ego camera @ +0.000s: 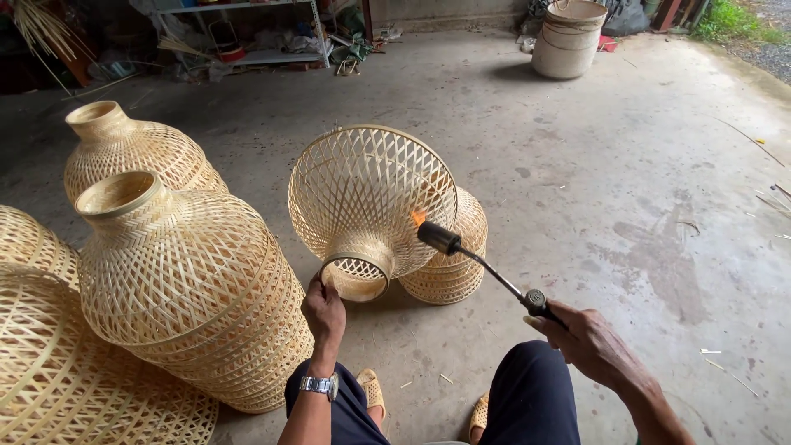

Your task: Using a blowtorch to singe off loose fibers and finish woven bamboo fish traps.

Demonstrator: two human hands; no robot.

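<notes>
My left hand (323, 311) grips the narrow neck rim of a woven bamboo lampshade (362, 194), holding it tilted with its wide mouth facing away. My right hand (587, 339) holds a gas torch (486, 264) by its black handle. The torch's nozzle points at the lampshade's side, and a small orange flame (418, 217) touches the weave. A second, smaller woven shade (455, 268) rests on the concrete floor just behind the held one. A metal watch sits on my left wrist.
Two tall woven bamboo shades (189, 288) (132, 148) stand at the left, with flatter ones (58, 371) at the lower left. A large pale basket (568, 37) stands at the back. Metal shelving (264, 33) with clutter lines the far wall. My knees and sandals show below.
</notes>
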